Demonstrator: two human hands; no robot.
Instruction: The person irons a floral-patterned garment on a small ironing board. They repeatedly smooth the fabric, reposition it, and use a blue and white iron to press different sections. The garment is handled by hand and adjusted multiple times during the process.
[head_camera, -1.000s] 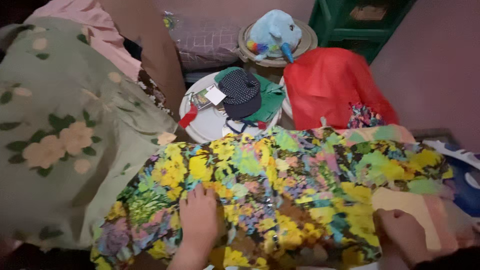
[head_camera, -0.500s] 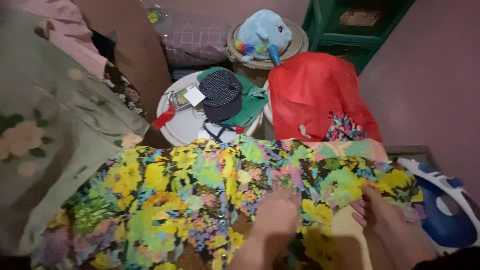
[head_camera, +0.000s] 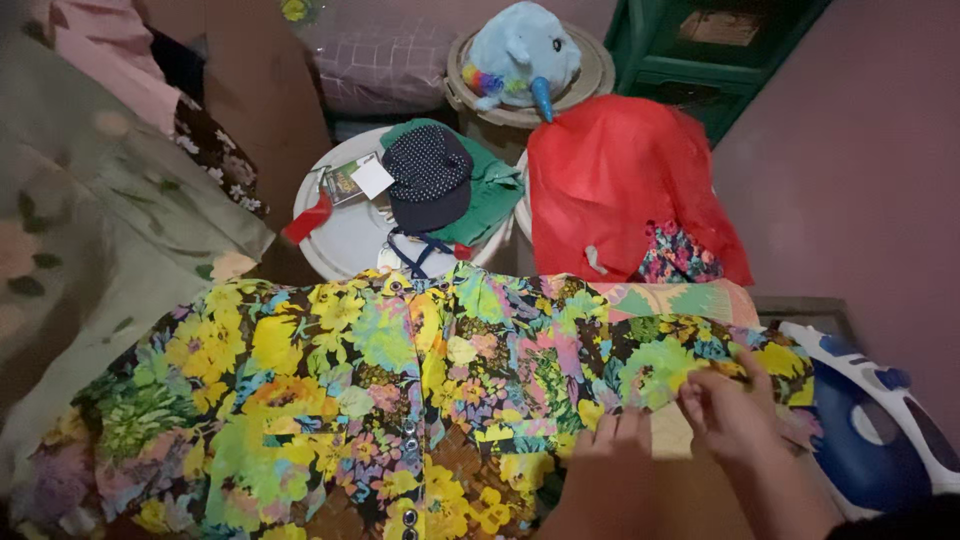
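The bottom edge of the view cuts off both forearms and the lower part of the flowered shirt (head_camera: 400, 400), which lies spread flat with its button strip running down the middle. The blue and white iron (head_camera: 880, 430) is partly out of view at the right edge. The left hand (head_camera: 612, 470) rests palm down on the shirt's right half, fingers straight and together, gripping nothing. The right hand (head_camera: 735, 415) is curled, thumb and fingertips pinched on the hem of the shirt's sleeve. Beyond the shirt a dotted cap (head_camera: 428, 180) sits on a white bucket lid (head_camera: 345, 240), beside a red cloth (head_camera: 620, 190).
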